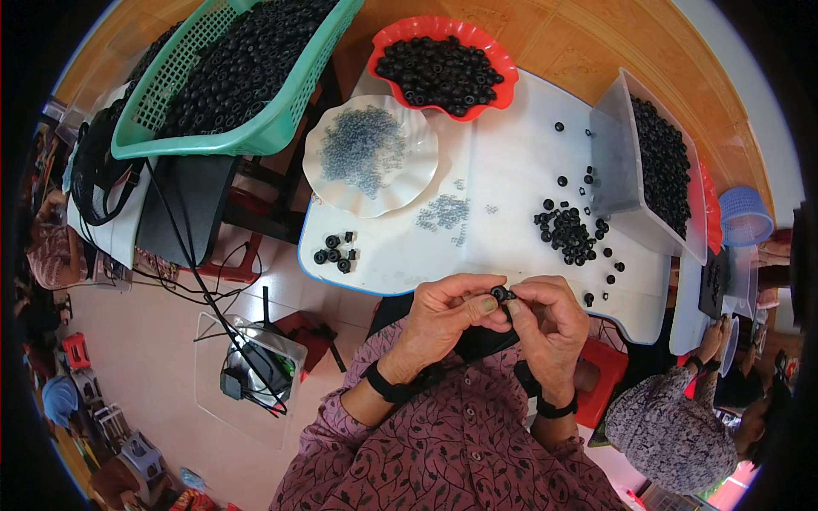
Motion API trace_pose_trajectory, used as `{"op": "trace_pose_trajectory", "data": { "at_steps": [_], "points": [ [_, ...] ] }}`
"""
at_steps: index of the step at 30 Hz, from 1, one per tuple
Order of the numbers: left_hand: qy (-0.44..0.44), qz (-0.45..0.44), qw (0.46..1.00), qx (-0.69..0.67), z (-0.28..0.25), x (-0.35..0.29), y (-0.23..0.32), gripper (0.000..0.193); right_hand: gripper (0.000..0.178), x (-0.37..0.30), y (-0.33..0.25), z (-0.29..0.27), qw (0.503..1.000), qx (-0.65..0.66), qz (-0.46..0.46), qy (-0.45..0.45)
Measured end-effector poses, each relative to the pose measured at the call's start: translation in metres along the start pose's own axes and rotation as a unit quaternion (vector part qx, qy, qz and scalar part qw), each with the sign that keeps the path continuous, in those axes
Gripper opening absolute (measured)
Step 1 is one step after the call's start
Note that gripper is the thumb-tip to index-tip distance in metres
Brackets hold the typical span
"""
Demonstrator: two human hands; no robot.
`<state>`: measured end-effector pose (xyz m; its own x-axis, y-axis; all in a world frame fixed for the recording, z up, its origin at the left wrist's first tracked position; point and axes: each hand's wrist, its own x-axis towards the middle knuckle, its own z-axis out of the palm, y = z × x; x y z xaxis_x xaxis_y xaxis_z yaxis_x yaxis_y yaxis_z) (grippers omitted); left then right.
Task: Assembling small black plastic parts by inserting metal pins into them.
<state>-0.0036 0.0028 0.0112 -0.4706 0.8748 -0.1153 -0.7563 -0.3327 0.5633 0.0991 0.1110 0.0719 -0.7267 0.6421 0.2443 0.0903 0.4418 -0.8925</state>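
Gripping small round black plastic piece point(499, 293) in left hand point(447, 315) and right hand point(547, 326), by near edge of white, blue-rimmed desk point(518, 162); loose pile of round black pieces point(569, 237) farther off.

This looks like a workshop to me: small black parts point(569, 235) cluster on the white tabletop point(520, 170), a green basket point(213, 143) brims with more, and other people point(669, 433) share the room.
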Motion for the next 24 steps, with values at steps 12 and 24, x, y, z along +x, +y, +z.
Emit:
{"op": "trace_pose_trajectory", "data": {
  "at_steps": [12, 24],
  "points": [
    [-0.028, -0.024, 0.999, -0.016, -0.009, 0.000, 0.001, 0.026, 0.030, 0.012, -0.003, -0.007, 0.989, -0.079, -0.091, -0.086],
    [-0.005, -0.032, 0.999, -0.009, -0.002, -0.001, 0.004, 0.027, 0.035, 0.013, -0.002, -0.007, 0.986, -0.095, -0.098, -0.099]
  ]
}}
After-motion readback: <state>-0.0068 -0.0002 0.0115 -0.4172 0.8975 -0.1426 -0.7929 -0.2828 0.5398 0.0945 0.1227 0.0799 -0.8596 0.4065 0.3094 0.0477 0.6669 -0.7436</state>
